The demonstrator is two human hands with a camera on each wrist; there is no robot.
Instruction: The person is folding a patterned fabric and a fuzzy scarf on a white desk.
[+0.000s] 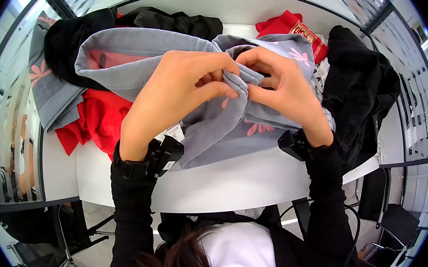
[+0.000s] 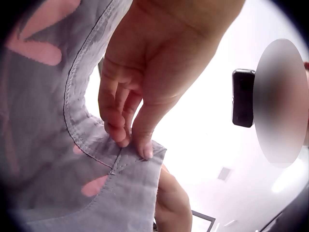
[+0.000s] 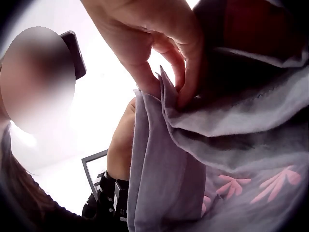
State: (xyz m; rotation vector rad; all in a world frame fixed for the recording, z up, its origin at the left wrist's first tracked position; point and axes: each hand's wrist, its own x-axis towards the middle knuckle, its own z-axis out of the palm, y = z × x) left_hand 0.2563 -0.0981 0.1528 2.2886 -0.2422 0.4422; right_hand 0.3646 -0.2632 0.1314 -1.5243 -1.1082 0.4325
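Observation:
A blue-grey garment (image 1: 208,143) with pink flower shapes lies bunched across the table, its wide stitched band (image 1: 131,37) looping open toward the left. My left hand (image 1: 177,87) pinches the edge of this band between thumb and fingers. Close beside it, my right hand (image 1: 292,87) pinches another fold of the same band. In the left wrist view, the left thumb and fingertips press on a stitched corner (image 2: 140,157) of the cloth. The right wrist view shows layered folds (image 3: 159,111) under the right fingertips. A white tag (image 1: 175,131) hangs near the left wrist.
Red cloth (image 1: 101,118) lies at the left, with black clothing (image 1: 74,45) above it. Black jeans-like cloth (image 1: 358,90) is heaped at the right, and a red piece with a printed label (image 1: 284,25) lies behind. The white table (image 1: 204,188) has a curved front edge.

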